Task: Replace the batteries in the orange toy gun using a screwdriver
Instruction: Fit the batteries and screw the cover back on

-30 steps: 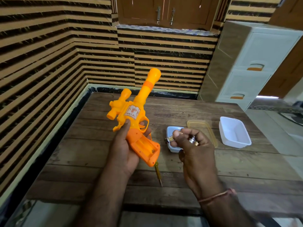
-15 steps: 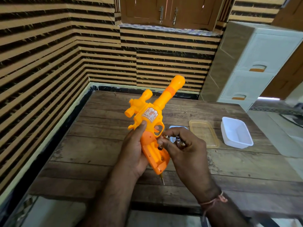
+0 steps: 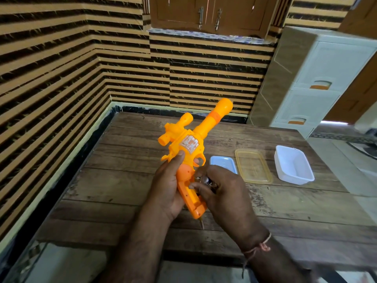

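Observation:
My left hand (image 3: 166, 188) grips the orange toy gun (image 3: 189, 148) by its grip, barrel pointing up and away over the wooden table (image 3: 122, 180). Its handle faces my right hand (image 3: 222, 193), which pinches small batteries (image 3: 205, 179) between fingers and thumb, pressed against the side of the handle. The tip of a yellow-handled screwdriver (image 3: 201, 222) pokes out from under the gun's butt, lying on the table; the rest of it is hidden.
A small blue tray (image 3: 223, 163), a clear yellowish lid (image 3: 253, 166) and a white plastic tub (image 3: 293, 164) lie to the right on the table. A white drawer unit (image 3: 318, 78) stands at the back right. Striped walls close the left and far sides.
My right hand has brought the batteries from above the blue tray to the gun's handle. The gun has tilted and swung right, so its open compartment now faces my right hand.

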`<state>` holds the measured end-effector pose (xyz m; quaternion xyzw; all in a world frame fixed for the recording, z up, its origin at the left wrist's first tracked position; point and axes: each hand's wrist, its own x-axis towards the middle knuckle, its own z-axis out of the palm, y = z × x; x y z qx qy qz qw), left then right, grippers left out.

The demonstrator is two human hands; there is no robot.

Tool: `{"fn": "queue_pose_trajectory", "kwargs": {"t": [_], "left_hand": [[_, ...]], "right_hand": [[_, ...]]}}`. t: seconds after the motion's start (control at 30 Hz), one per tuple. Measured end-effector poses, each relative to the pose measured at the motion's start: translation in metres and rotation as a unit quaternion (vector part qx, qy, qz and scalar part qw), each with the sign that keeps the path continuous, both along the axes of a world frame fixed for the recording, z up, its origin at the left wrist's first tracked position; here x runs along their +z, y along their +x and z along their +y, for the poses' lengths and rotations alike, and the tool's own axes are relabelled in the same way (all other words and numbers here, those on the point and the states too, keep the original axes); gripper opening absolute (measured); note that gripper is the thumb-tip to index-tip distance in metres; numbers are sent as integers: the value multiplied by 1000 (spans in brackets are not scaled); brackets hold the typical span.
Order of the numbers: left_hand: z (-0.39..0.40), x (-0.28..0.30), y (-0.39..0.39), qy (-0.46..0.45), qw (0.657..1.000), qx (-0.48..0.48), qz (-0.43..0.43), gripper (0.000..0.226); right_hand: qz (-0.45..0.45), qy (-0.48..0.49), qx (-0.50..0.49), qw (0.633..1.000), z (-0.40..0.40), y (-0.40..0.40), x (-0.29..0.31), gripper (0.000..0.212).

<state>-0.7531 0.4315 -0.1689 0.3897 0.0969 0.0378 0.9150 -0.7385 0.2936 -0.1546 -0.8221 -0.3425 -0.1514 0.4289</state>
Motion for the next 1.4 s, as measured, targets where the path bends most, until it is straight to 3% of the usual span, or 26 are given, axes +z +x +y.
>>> {"fn": "queue_pose_trajectory", "kwargs": {"t": [0.2, 0.47, 0.63, 1.0, 1.13, 1.23, 1.27, 1.3, 1.33, 1.4], "left_hand": [[3, -2, 2, -20, 1000, 1, 11, 68], [3, 2, -1, -41, 999, 4, 22, 58], [4, 3, -2, -37, 999, -2, 22, 58], [3, 3, -2, -15, 999, 13, 40, 68], [5, 3, -1, -9, 999, 31, 42, 70], [8, 3, 1, -1, 998, 47, 37, 60], [10, 4, 1, 6, 998, 54, 36, 56], [13, 5, 0, 13, 997, 62, 35, 52], [15, 6, 0, 20, 997, 70, 37, 49], [18, 5, -1, 26, 995, 86, 46, 43]], "right_hand": [[-34, -38, 14, 999, 1, 0, -9, 21], [-83, -56, 6, 995, 3, -8, -13, 21], [-85, -66, 14, 994, 1, -7, -16, 26], [-71, -103, 36, 991, 0, -9, -15, 17], [-51, -84, 37, 995, -1, -8, -17, 17], [30, 55, 40, 997, 4, -11, -6, 10], [113, 140, 22, 983, 6, -10, 1, 9], [225, 231, -8, 946, 6, -8, 8, 10], [345, 313, -43, 884, 2, -3, 12, 11], [550, 429, -57, 715, -7, 7, 18, 13]]}}
